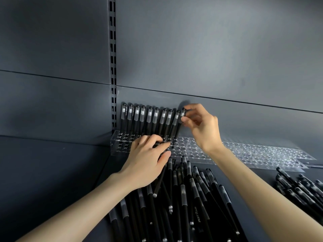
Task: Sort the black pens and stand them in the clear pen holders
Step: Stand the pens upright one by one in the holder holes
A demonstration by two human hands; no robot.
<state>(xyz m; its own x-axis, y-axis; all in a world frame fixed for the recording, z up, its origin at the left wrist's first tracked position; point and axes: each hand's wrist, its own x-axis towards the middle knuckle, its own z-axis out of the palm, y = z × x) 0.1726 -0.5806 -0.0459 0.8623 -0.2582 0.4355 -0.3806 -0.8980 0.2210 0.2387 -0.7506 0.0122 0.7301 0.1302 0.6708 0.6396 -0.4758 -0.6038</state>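
Dark grey store shelving, with a plain back panel (209, 49) and a slotted upright (112, 67) left of centre. Against the foot of the panel, on the shelf (52, 172), a long clear pen holder (183, 151) full of round holes, with more clear holders (262, 154) in line to its right. Along the back of the left holder, a standing row of nine pens (150, 119), black with frosted caps up, side by side. Just right of them, a tenth pen (178, 127), leaning a little, lower end at the holder's top. Right grip (204, 126) nearly closed, thumb and forefinger pinching that pen's cap. Left grip (146, 159) palm down on the front of the holder, fingers curled over the holes, thumb across a slanting pen (160, 179); cannot tell whether truly clasped. Nearer the viewer, a large loose pile of pens (183, 198) lying flat on the shelf; a smaller pile (300, 187) well apart at far right.
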